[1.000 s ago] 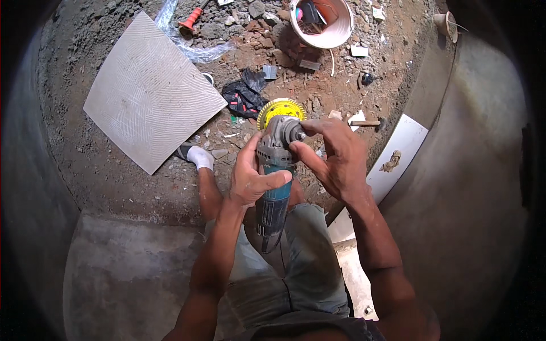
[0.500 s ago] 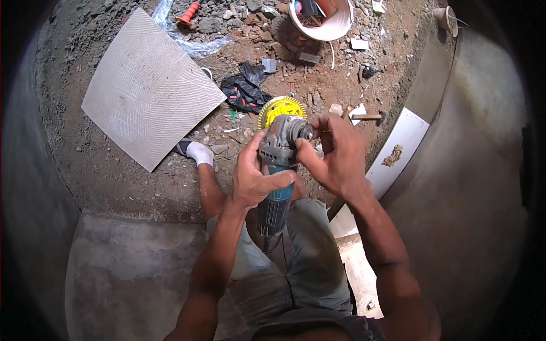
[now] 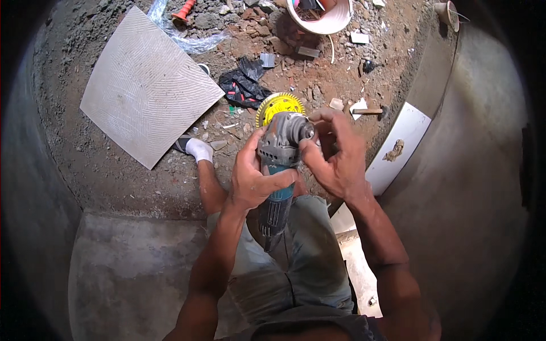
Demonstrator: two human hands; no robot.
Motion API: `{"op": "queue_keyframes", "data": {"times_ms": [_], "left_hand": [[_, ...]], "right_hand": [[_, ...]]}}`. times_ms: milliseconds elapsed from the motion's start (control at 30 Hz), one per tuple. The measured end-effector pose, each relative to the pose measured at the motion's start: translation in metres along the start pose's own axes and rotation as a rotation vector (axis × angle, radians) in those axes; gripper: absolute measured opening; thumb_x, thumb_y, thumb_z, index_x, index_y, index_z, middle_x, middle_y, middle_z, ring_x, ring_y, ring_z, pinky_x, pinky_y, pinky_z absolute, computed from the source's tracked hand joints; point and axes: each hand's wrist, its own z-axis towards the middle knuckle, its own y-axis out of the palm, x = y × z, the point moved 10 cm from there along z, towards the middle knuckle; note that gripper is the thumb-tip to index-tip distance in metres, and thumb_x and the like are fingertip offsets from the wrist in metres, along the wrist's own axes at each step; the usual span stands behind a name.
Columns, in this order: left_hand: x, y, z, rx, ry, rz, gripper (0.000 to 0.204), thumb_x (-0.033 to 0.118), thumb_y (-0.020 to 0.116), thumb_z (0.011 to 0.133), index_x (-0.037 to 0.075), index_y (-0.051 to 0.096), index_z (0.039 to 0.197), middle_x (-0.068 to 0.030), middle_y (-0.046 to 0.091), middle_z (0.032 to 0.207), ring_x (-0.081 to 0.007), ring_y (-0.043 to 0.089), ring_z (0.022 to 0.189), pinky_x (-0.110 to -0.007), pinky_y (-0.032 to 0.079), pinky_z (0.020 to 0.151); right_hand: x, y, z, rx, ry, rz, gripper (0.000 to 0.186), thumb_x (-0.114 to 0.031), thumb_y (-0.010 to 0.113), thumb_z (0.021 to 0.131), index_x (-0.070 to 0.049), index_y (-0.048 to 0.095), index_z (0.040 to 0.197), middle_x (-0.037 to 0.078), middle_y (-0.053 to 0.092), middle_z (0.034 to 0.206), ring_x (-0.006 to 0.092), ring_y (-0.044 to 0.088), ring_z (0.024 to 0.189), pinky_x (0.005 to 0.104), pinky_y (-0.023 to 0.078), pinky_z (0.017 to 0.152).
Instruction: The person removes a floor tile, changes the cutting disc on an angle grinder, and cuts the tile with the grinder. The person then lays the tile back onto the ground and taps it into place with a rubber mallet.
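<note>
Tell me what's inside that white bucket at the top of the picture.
The white bucket holds dark odds and ends with a pink bit near its rim. The picture's top edge cuts off most of its inside, so the rest cannot be seen.

Angle grinder (image 3: 278, 170): grey metal head, teal body, dark rear end. Cutting disc (image 3: 277, 105) yellow with a segmented rim. Tile (image 3: 149, 85) pale grey, ribbed in a chevron pattern. Sock (image 3: 200, 149) white. Plastic bag (image 3: 243, 88) black. Bucket (image 3: 324, 21) white-rimmed. Strip (image 3: 396, 149) white with a brown smear. Ground (image 3: 114, 170) reddish-brown dirt.
</note>
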Motion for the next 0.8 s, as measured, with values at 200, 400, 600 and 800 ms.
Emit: {"op": "queue_keyframes", "data": {"times_ms": [200,400,600,800], "left_hand": [[0.003,-0.008,0.003,0.030,0.052,0.118,0.093,0.015,0.086,0.071,-0.008,0.034,0.144,-0.0124,0.057,0.127,-0.0170,0.059,0.113,-0.033,0.048,0.099],[0.004,-0.001,-0.002,0.026,0.025,0.053,0.091,0.014,0.087,0.071,-0.008,0.036,0.143,-0.0128,0.058,0.126,-0.0179,0.060,0.111,-0.033,0.049,0.098],[0.008,-0.001,-0.001,0.072,-0.013,-0.003,0.087,0.011,0.087,0.072,-0.006,0.037,0.141,-0.0118,0.061,0.121,-0.0173,0.062,0.109,-0.033,0.051,0.095],[0.014,-0.008,0.000,0.114,0.017,-0.013,0.089,0.014,0.090,0.069,-0.005,0.038,0.140,-0.0106,0.061,0.121,-0.0162,0.061,0.109,-0.032,0.048,0.098]], "right_hand": [[0.020,0.007,0.006,-0.082,0.156,0.117,0.039,-0.020,0.079,0.082,-0.001,0.059,0.110,0.011,0.065,0.078,0.0165,0.058,0.060,0.0307,0.048,0.056],[0.017,0.008,0.007,-0.119,0.073,0.146,0.032,-0.015,0.076,0.083,0.000,0.057,0.105,0.008,0.061,0.072,0.0134,0.058,0.061,0.0289,0.046,0.056],[0.022,-0.015,0.005,-0.011,0.152,0.084,0.032,-0.013,0.074,0.083,-0.002,0.056,0.108,0.004,0.054,0.073,0.0096,0.047,0.058,0.0271,0.038,0.052],[0.028,0.011,-0.002,-0.197,0.327,0.592,0.028,-0.010,0.060,0.098,0.001,0.057,0.123,0.007,0.067,0.091,0.0129,0.069,0.086,0.0273,0.053,0.075]]}}
